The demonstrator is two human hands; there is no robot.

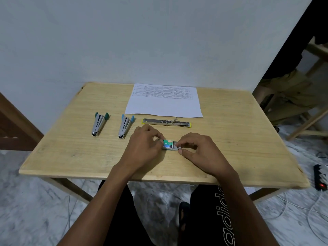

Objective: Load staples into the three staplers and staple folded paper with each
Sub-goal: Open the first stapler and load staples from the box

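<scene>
Near the front middle of the wooden table [71,153], a small green staple box [168,143] is lying flat between the person's two hands. The left hand [142,144] is gripping the box's left end, its fingers curled closely round it. The right hand [200,150] is pinching the pale inner tray [175,147], thumb and forefinger nearly meeting on it, and the tray is sticking a little way out of the box's right end. Just beyond the hands, the yellow-ended stapler [166,121] is lying opened out flat, its long metal arm pointing left and right. To its left, the blue-handled stapler [125,125] is resting on the table, and farther left the green-handled stapler [98,123] is doing the same, both apart from the hands. At the far middle, a printed sheet of paper [164,105] is lying unfolded, its near edge just beside the open stapler.
</scene>
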